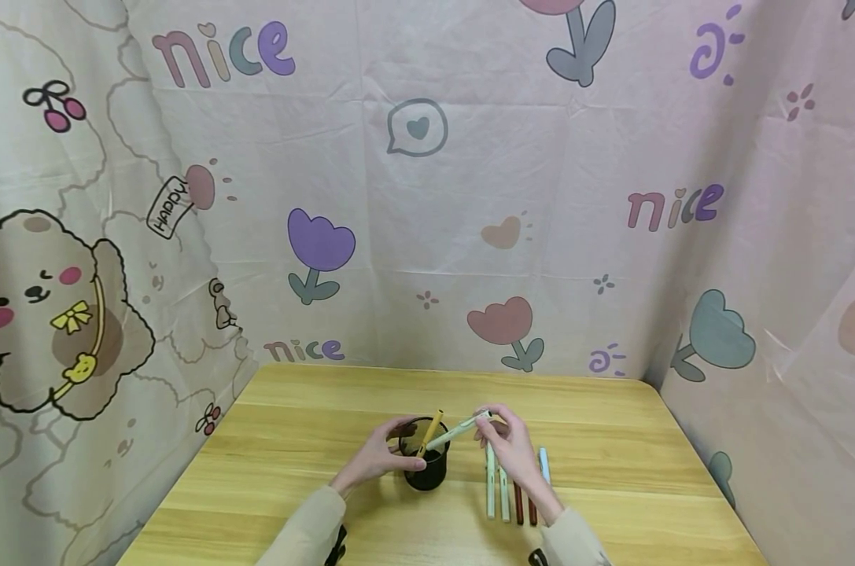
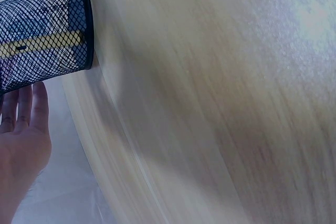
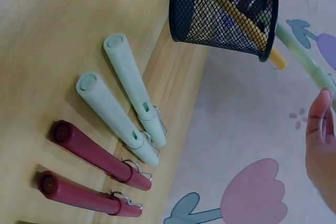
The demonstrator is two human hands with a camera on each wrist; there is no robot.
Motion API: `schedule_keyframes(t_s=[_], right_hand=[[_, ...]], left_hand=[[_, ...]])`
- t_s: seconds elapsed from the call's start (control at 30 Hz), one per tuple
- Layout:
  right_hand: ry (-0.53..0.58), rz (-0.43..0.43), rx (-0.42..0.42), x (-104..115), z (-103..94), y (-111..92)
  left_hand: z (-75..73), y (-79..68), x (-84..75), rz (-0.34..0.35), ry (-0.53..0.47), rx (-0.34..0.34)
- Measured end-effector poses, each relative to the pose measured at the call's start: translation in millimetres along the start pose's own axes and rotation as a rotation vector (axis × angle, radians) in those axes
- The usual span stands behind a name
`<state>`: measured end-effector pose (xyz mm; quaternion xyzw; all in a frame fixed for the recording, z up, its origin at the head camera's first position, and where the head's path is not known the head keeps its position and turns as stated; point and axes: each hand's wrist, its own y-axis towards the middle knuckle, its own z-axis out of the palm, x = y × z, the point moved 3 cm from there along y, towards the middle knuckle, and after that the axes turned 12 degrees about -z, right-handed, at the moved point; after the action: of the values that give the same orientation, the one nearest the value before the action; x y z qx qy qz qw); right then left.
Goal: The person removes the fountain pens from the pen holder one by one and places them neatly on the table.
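Note:
A black mesh pen holder (image 1: 425,473) stands upright on the table, with a yellow pen (image 1: 432,428) leaning inside. My left hand (image 1: 379,456) holds the holder near its rim, fingers at the far side and thumb at the near side. With thumb and fingers my right hand (image 1: 510,450) pinches a pale green pen (image 1: 458,429) by one end. That pen slants down to the left, its lower end inside the holder's mouth. In the right wrist view, two more pale green pens (image 3: 128,77) and two dark red pens (image 3: 97,153) lie below the holder.
The loose pens lie side by side on the wooden table (image 1: 314,401), under and near my right forearm. A light blue pen (image 1: 543,462) lies at the right of that row. A patterned cloth (image 1: 427,196) hangs behind the table and along both sides.

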<state>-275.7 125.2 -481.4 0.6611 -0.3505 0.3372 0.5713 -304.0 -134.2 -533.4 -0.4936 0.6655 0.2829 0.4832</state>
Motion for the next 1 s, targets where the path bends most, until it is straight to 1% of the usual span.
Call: schedule_keyframes(t_s=[0.07,0.17,0.3,0.47,0.67,0.9,1.0], right_hand=[[0.019,-0.027,-0.009,-1.1,-2.6,-1.0],[0.059,-0.042,-0.024,-1.7,-6.6,-3.1],[0.141,-0.024,-0.052,-1.9,-11.0,-5.1],[0.242,-0.034,-0.07,-1.1,-16.8,-8.2],[0.308,-0.024,-0.089,-3.6,-27.4,-12.8],[0.436,-0.052,-0.103,-5.6,-39.9,-15.8],[0.473,-0.046,-0.121,-6.9,-45.7,-17.7]], left_hand=[[0.1,-0.3,-0.4,-0.002,0.001,0.001],[0.1,-0.8,-1.0,-0.004,0.003,0.0],[0.0,-1.3,-1.5,-0.007,0.002,-0.002],[0.0,-1.2,-1.2,-0.005,0.005,-0.001],[0.4,-1.2,-1.3,-0.005,0.008,-0.002],[0.3,-0.7,-0.8,-0.005,0.005,-0.001],[0.5,-0.5,-0.6,-0.004,0.005,0.001]])
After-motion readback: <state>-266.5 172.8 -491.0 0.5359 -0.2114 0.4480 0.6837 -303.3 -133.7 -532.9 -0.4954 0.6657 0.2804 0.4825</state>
